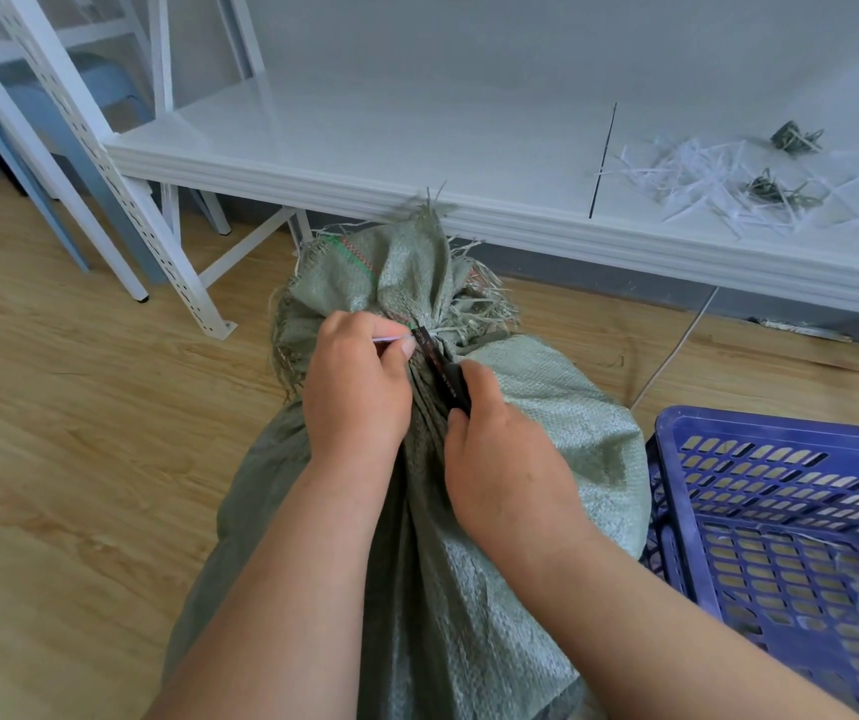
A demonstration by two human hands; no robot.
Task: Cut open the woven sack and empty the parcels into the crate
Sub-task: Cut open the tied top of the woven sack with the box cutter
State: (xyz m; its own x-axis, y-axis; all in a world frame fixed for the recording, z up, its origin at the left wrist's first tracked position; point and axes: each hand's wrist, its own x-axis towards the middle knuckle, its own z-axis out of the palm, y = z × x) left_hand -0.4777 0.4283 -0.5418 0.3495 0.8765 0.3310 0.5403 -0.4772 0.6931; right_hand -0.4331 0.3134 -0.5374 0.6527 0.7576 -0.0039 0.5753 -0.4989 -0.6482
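Here, a bulging grey-green woven plastic sack stands on the pale wood-grain floor right in front of the person, its gathered, frayed neck uppermost and rising toward the edge of the white shelf board. The sack's long axis runs from the bottom of the view up to that tied neck, which leans slightly away from the camera. Both hands meet at the neck, just below the knot. The left hand has its fingers curled and pinches a thin white string that runs sideways from the tie. The right hand grips a dark, slim cutting tool; its tip points up and to the left, reaching the tie where the string leaves it, just beside the left thumb. The two hands are close together, nearly touching, with the tool between them.

To the right, touching the sack's side, sits a blue perforated plastic crate. Only part of its inside shows, and I see no parcels there. What the sack holds is hidden by the weave.

On the white shelf board, well apart from the hands, lies a scatter of white plastic strips with two small clumps of green-grey frayed fibre among them. White slotted metal racking uprights stand to the left.
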